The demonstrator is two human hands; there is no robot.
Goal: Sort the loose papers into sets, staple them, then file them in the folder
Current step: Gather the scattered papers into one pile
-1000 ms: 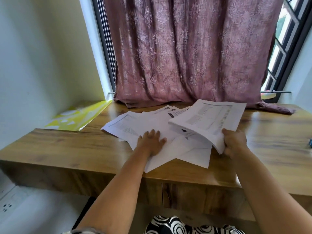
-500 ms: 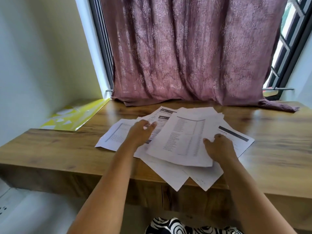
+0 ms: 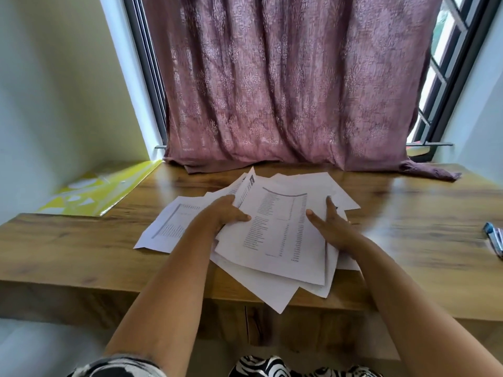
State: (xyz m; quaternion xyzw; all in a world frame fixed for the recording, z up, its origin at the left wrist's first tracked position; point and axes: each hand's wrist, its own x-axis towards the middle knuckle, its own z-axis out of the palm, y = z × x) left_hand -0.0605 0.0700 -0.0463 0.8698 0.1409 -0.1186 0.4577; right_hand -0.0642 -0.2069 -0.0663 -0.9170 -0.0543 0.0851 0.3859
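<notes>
White printed papers are lying in a loose, fanned heap on the wooden table, with the near corners overhanging the table edge. The yellow folder is lying to the left of the heap, well apart from it, at the back corner of the table. A blue object, possibly the stapler, is sitting at the far right of the heap; it is cut off by the frame and cannot be identified with certainty.

The left hand is gripping the left edge of the top sheets, thumb on top and fingers tucked under them. The right hand is resting flat on the right side of the heap with fingers straight and spread, holding nothing.

Handling judgement: the sheets are appearing light, thin and flexible, and they are likely to slide over one another and over the smooth wood. Single sheets are liable to droop or crease if lifted by one corner. A pinching grip along a long edge, with the other hand pressing flat on the heap beneath, is advisable for separating one sheet. The overhanging sheets are at risk of slipping off the table; pushing them towards the pink curtain behind the heap is recommended before sorting.
</notes>
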